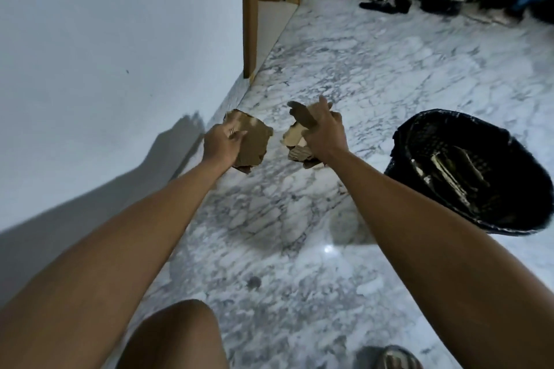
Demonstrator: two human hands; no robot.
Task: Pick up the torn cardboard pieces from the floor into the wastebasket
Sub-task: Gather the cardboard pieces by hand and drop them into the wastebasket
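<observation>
Left hand: we see our left hand (223, 144) closed around a flat, torn brown cardboard piece (254, 141), held above the marble floor (344, 69) close to the white wall (105, 39).
Right hand: our right hand (325, 132) grips a bunch of smaller cardboard scraps (295, 141), with one finger lifted and the rest curled around them.
Gap between hands: the two loads sit near each other without touching.
Wastebasket: a black woven wastebasket (419, 129) stands on the floor near the right edge of our view, beside our right forearm, with cardboard already lying inside it.
Far floor: dark shoes (386, 4) lie scattered at the far end, past a wooden door frame (250, 9).
Near floor: our bare knee (177, 335) shows at the bottom edge.
</observation>
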